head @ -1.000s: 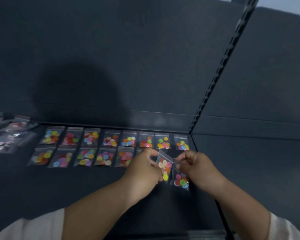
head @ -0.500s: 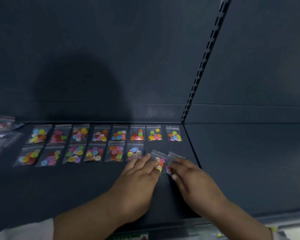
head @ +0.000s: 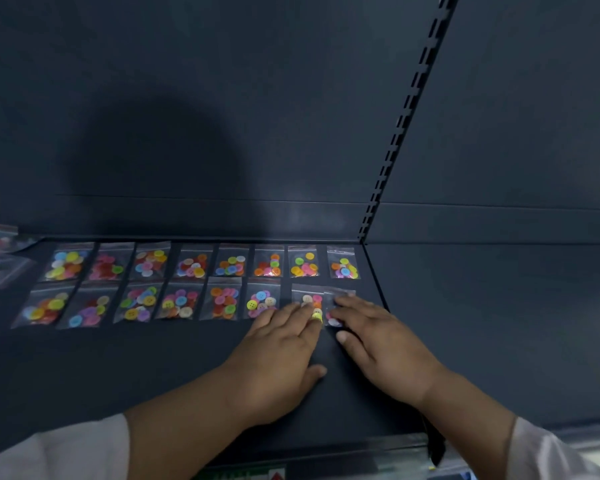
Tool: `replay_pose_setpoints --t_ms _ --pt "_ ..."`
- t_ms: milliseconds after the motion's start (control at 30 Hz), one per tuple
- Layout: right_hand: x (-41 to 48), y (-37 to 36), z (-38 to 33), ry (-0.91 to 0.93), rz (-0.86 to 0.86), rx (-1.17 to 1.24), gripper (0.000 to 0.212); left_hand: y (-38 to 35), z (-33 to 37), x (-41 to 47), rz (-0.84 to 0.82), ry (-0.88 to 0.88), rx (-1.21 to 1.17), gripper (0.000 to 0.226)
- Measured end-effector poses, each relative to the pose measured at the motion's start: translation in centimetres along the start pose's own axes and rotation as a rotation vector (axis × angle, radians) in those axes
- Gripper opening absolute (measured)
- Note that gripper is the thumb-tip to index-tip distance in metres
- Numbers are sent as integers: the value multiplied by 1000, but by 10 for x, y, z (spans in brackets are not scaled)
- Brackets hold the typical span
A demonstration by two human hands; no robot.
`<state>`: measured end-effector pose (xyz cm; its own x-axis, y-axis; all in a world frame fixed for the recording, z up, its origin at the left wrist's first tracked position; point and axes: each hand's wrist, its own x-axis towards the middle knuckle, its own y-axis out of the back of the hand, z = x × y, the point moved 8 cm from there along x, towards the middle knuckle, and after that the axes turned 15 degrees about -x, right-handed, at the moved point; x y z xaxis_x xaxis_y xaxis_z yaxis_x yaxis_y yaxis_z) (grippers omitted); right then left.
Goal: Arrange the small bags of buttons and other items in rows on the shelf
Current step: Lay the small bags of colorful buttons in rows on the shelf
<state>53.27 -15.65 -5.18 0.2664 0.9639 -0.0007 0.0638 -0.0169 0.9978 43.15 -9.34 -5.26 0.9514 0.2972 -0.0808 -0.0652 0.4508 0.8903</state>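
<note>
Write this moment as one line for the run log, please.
step: placing | left hand: fingers flat on front-row bag | right hand: fingers flat on last bag beside it | both bags: lying on shelf

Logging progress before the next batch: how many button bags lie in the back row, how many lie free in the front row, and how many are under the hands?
Back-row bags: 8
Free front-row bags: 6
Pressed front-row bags, under the left hand and right hand: 2
Total: 16
The blurred pile at far left is not counted.
</note>
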Motion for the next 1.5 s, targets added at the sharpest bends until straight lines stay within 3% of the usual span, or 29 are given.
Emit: replay_pose_setpoints --t_ms 733,1000,1267,1500 --pt "12 -11 5 50 -99 -162 99 3 -9 6 12 19 -37 77" --pt "13 -10 3 48 -99 -154 99 6 -8 4 15 13 -43 76" --pt "18 7 -13 64 -28 -102 86 22 -12 -3 92 4 -39 75" --pt "44 25 -57 129 35 -128 80 54 -42 -30 153 135 0 71"
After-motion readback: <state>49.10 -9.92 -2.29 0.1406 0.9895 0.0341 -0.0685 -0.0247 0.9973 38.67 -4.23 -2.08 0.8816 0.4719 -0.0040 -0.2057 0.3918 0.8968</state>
